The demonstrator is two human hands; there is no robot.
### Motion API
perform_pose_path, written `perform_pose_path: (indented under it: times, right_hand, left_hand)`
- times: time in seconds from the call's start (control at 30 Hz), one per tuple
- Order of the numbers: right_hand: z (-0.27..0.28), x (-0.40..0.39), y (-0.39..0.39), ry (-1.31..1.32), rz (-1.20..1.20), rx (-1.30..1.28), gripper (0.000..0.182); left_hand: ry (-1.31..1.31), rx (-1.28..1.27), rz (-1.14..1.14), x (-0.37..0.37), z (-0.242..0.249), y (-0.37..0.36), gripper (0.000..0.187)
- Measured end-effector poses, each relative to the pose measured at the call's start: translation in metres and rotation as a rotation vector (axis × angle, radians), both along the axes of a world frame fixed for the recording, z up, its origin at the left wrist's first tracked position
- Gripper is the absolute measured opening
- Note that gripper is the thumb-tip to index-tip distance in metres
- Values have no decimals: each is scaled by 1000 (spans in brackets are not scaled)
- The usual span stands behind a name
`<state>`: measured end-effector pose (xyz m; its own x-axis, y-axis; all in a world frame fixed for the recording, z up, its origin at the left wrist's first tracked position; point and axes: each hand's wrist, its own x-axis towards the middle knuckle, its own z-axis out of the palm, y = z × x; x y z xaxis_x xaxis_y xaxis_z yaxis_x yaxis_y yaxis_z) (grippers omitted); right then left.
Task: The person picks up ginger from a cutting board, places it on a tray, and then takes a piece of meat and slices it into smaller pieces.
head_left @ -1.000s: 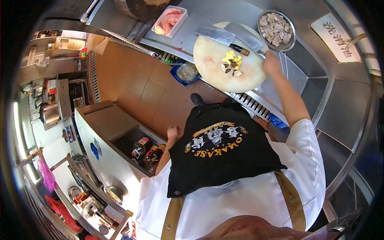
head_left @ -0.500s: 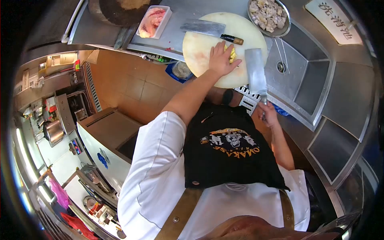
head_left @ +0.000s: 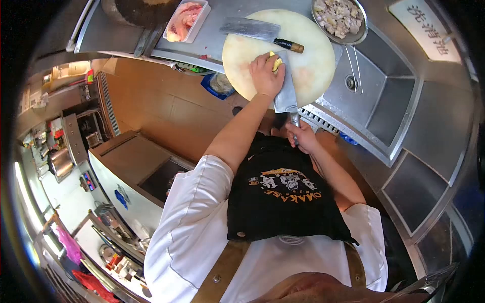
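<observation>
On the round pale cutting board (head_left: 314, 65), my left hand (head_left: 266, 77) rests with curled fingers over a yellow piece of food (head_left: 277, 63). Only part of that piece shows beside the fingers. A cleaver (head_left: 286, 93) lies close along the thumb side of this hand, its blade reaching over the board from the near edge. My right hand (head_left: 302, 135) is wrapped around the cleaver's handle, just off the board near the apron. Across the far part of the board rests a second cleaver (head_left: 252, 28) with a dark handle, its blade tip past the left rim.
A white plastic tub (head_left: 198, 25) of raw meat stands on the steel counter to the left. At the upper right, a metal bowl (head_left: 359, 36) of cut pieces sits beside the steel sink (head_left: 371, 96). A blue container (head_left: 214, 88) is low down, left of the board.
My right hand has brought the cleaver left, from the board's right side to beside my left hand. My left fingers, spread before, are now curled over the yellow piece.
</observation>
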<state>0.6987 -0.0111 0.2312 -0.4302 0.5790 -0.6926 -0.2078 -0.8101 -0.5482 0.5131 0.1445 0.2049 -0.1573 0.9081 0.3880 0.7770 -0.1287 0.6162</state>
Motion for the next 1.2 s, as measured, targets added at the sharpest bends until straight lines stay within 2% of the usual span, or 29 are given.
perform_pose_path:
  times: [0.1, 0.3, 0.4, 0.57, 0.9, 1.0, 1.1, 1.2]
  right_hand:
    - [7, -3, 7, -55, 28, -29, 21]
    - [0, 16, 12, -78, 56, -52, 17]
    - [2, 16, 13, -53, 61, -28, 16]
    - [1, 31, 10, -77, 41, -34, 18]
    - [-5, -1, -5, -65, -183, -46, 16]
    - [-6, -13, 1, -69, -156, -21, 16]
    - [-6, -24, 3, -48, -78, 6, 17]
    - [6, -42, 9, -54, -2, 48, 18]
  left_hand:
    - [-6, -28, 103, 0, 5, 1, 37]
    - [156, -37, -20, -14, 6, 6, 41]
    - [81, -51, -89, -22, 4, 9, 42]
    - [127, -39, -100, -26, 8, 17, 40]
    - [200, -30, -212, -33, 4, 38, 38]
    - [133, -33, -260, -35, 9, 30, 40]
    - [-46, 86, -166, -26, 3, 28, 40]
    - [-217, 53, -60, -22, 3, 29, 40]
